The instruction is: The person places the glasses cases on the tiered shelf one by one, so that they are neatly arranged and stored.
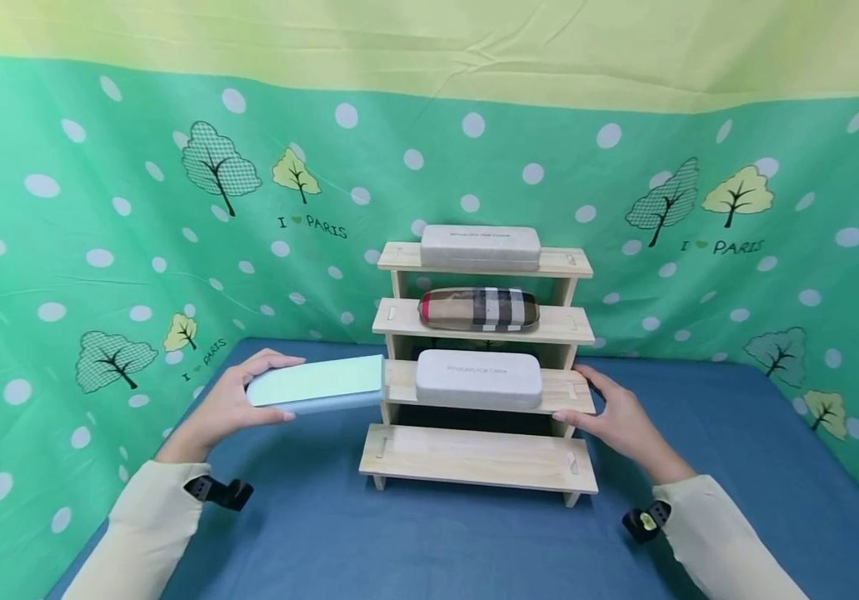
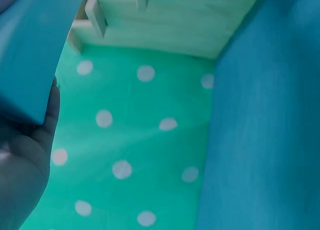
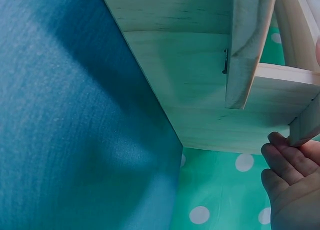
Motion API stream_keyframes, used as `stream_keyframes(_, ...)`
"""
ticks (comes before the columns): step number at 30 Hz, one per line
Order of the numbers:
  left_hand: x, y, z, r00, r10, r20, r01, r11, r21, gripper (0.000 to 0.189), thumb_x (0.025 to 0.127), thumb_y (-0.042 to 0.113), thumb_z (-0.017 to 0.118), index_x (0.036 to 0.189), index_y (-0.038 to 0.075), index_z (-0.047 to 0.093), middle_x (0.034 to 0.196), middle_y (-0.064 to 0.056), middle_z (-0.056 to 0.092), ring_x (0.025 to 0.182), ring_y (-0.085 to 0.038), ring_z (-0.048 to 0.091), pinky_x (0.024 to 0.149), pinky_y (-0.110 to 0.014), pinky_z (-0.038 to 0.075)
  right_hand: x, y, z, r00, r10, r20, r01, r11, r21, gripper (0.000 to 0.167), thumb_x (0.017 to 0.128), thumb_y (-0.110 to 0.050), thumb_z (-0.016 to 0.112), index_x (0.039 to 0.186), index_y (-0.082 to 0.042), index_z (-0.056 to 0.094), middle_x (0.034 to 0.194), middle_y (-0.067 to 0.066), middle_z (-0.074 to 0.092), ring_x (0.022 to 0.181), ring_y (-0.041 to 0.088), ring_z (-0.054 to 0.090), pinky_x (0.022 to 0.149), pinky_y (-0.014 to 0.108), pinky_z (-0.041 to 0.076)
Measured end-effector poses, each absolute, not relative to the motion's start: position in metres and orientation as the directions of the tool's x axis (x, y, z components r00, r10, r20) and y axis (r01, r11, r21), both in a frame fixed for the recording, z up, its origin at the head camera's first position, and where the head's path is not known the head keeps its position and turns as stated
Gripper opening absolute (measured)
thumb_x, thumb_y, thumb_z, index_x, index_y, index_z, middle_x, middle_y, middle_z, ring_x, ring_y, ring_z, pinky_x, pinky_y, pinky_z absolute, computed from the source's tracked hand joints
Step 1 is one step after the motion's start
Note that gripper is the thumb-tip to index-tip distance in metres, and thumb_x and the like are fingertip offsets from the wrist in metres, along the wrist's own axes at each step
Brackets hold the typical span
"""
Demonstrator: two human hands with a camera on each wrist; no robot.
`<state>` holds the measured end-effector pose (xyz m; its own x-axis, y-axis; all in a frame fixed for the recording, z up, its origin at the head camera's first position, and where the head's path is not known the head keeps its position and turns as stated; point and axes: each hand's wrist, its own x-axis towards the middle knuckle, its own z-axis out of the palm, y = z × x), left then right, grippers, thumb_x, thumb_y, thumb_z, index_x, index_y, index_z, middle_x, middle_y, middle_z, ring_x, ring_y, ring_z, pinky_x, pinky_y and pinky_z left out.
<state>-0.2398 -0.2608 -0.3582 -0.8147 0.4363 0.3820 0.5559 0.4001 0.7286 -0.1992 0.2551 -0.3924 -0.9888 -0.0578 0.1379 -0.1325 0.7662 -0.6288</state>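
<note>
My left hand (image 1: 230, 402) grips the left end of a light blue oblong case (image 1: 317, 385), thumb along the front and fingers behind. The case's right end overlaps the left end of a four-step wooden display rack (image 1: 474, 457) in the head view. Close up in the left wrist view, the case (image 2: 35, 50) lies against the fingers and palm. My right hand (image 1: 624, 423) holds the right end of the rack's second step from the bottom, thumb at the front edge, fingers at the back. Fingertips (image 3: 282, 157) show under that step's end in the right wrist view.
A grey oblong case (image 1: 478, 379) sits on the second step from the bottom, a plaid pouch (image 1: 478, 309) on the one above, and another grey case (image 1: 480, 247) on top. The rack stands on a blue cloth (image 1: 309, 533) before a green dotted curtain (image 1: 399, 200).
</note>
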Motion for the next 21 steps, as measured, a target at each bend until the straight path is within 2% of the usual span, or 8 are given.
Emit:
stream_keyframes(7,-0.232,-0.236,-0.355,-0.759,0.515,0.397,0.608,0.343,0.716,0.061,0.066,0.005,0.082,0.123,0.007,0.061,0.12,-0.007,0.055,0.095,-0.014,0.051,0.072,-0.03,0.045,-0.198,0.257,-0.392,-0.988,-0.049,0.147,-0.131,0.773,-0.621,0.092,0.078,-0.046,0.073,0.144,0.002,0.031,0.141,0.029,0.037,0.128,0.047,0.035,0.097,0.061,0.033)
stream_keyframes(13,-0.223,-0.211,-0.357,-0.704,0.581,0.409,0.645,0.281,0.711,0.062,0.066,0.008,0.083,0.123,0.008,0.061,0.118,-0.007,0.055,0.097,-0.017,0.051,0.072,-0.031,0.045,-0.198,0.257,-0.393,-0.989,-0.05,0.14,-0.127,0.771,-0.623,0.093,0.078,-0.047,0.073,0.145,0.002,0.03,0.142,0.029,0.037,0.128,0.047,0.035,0.097,0.061,0.033)
stream_keyframes(21,-0.212,-0.179,-0.364,-0.702,0.604,0.378,0.617,0.248,0.747,0.062,0.067,0.013,0.084,0.125,0.01,0.06,0.117,-0.004,0.056,0.101,-0.02,0.05,0.077,-0.033,0.043,-0.198,0.256,-0.394,-0.989,-0.05,0.14,-0.128,0.765,-0.631,0.093,0.078,-0.047,0.073,0.145,0.002,0.03,0.141,0.029,0.038,0.128,0.046,0.035,0.096,0.061,0.033)
